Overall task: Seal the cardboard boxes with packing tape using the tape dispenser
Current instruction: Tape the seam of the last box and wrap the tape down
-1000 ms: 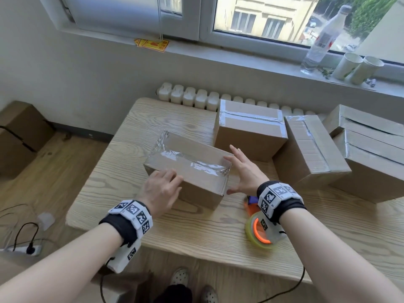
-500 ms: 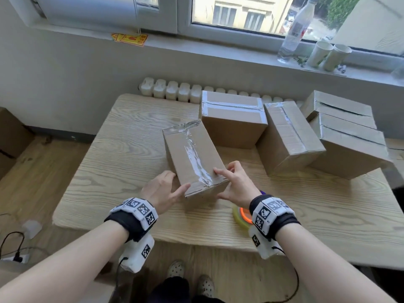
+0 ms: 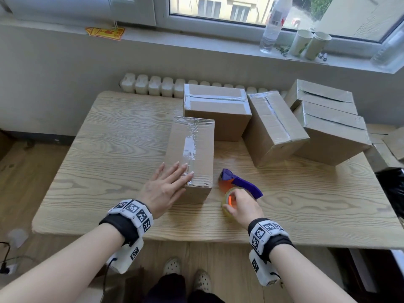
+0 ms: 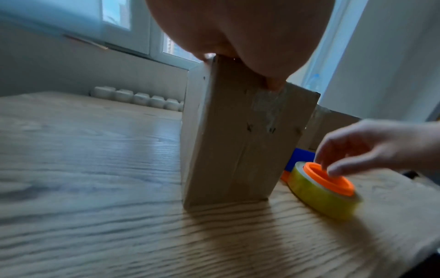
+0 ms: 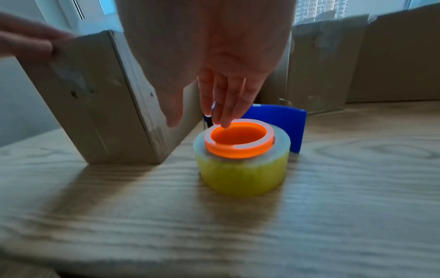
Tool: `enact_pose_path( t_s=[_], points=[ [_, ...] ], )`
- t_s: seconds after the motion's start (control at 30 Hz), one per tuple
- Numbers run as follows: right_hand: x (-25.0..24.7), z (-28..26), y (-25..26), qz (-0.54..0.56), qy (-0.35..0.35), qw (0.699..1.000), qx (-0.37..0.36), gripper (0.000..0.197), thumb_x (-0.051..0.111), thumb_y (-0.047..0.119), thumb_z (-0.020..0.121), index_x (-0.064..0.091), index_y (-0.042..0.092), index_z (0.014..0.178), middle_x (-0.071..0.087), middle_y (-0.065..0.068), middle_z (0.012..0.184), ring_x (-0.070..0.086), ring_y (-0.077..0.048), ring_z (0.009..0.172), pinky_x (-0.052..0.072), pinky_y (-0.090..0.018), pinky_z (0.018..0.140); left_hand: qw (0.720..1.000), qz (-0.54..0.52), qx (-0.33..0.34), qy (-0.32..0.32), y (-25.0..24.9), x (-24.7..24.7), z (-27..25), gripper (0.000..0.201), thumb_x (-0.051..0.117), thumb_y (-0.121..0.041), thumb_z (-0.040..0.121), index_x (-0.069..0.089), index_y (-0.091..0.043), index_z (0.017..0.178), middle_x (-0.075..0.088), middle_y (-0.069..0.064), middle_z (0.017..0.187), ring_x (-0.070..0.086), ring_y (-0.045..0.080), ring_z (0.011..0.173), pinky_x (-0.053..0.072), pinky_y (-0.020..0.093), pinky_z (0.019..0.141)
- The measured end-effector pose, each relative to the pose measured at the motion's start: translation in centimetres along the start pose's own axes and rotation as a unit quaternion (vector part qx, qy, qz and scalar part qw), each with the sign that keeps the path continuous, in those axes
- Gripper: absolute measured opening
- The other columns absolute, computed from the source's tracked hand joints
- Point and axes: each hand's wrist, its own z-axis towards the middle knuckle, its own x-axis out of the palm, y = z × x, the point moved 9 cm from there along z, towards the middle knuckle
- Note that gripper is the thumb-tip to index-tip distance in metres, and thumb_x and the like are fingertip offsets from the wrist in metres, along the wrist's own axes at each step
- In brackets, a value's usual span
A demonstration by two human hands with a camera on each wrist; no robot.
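Cardboard box [image 3: 192,154] is sitting on the wooden counter [image 3: 109,160], shiny tape running along its top. No words on it can be read. Left hand [image 3: 162,189] is lying flat on the near end, fingers [image 3: 178,170] straight and spread. Right hand [image 3: 242,205] is reaching down to the tape dispenser [image 3: 238,189] just beside the box, fingers [image 5: 223,105] loose, touching its orange ring.

In the left wrist view we cannot see our left hand's [image 4: 240,33] fingers; the palm fills the top edge. Our right hand [image 3: 242,205] covers part of the tape dispenser [image 3: 238,186]. The desk [image 5: 333,216] blurs toward the near edge, and our other hand's [image 5: 26,42] fingers smear.
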Motion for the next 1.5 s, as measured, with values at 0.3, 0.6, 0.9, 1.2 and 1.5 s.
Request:
enact_pose_path(
  t_s=[0.3, 0.6, 0.9, 1.2, 1.5],
  points=[
    [3.6, 0.5, -1.6, -0.012, 0.046, 0.996, 0.073, 0.028, 0.052, 0.029, 0.094, 0.046, 0.011, 0.114, 0.063, -0.01, 0.112, 0.058, -0.031, 0.107, 0.047, -0.037, 0.084, 0.998, 0.012, 0.0, -0.055, -0.2, -0.3, 0.5, 0.048, 0.005, -0.034, 0.101, 0.026, -0.034, 0.144, 0.039, 0.002, 0.146, 0.035, 0.023, 0.135, 0.016, 0.044, 0.108],
    [-7.8, -0.1, -0.3, 0.181, -0.122, 0.976, 0.001, 0.013, 0.059, 0.022, 0.088, 0.049, 0.013, 0.091, 0.059, -0.007, 0.09, 0.053, -0.029, 0.087, 0.041, -0.036, 0.074, 0.988, -0.031, 0.025, -0.146, -2.6, -7.2, 4.5, 0.038, 0.053, -0.008, 0.086, 0.058, -0.014, 0.124, 0.065, 0.008, 0.098, 0.063, 0.026, 0.081, 0.052, 0.037, 0.076],
    [-15.3, -2.0, 5.9, 0.078, -0.124, 0.973, -0.177, 0.013, 0.058, 0.021, 0.09, 0.047, 0.018, 0.096, 0.056, -0.006, 0.099, 0.048, -0.023, 0.097, 0.037, -0.032, 0.081, 0.984, -0.001, 0.063, -0.169, -4.3, -13.5, 9.5, 0.059, 0.081, -0.003, 0.065, 0.059, -0.031, 0.112, 0.057, 0.019, 0.111, 0.059, 0.037, 0.09, 0.053, 0.04, 0.057],
    [-16.5, -0.6, 7.5, -0.007, -0.114, 0.982, -0.148, 0.026, 0.047, 0.033, 0.097, 0.05, 0.01, 0.108, 0.059, -0.013, 0.11, 0.051, -0.032, 0.103, 0.029, -0.03, 0.075, 0.978, 0.047, 0.103, -0.174, -4.5, -16.0, 8.2, 0.021, 0.081, -0.013, 0.067, 0.063, -0.018, 0.078, 0.061, 0.015, 0.109, 0.058, 0.036, 0.098, 0.05, 0.045, 0.076],
    [-18.2, 0.9, 7.4, 0.033, -0.064, 0.988, -0.134, 0.018, 0.053, 0.037, 0.092, 0.053, 0.019, 0.095, 0.058, -0.002, 0.09, 0.055, -0.022, 0.084, 0.039, -0.031, 0.071, 0.997, -0.077, 0.01, -0.024, -1.3, -14.3, 8.8, 0.05, 0.05, 0.0, 0.088, 0.058, -0.037, 0.121, 0.06, -0.008, 0.095, 0.057, 0.014, 0.086, 0.051, 0.036, 0.079]
  ],
)
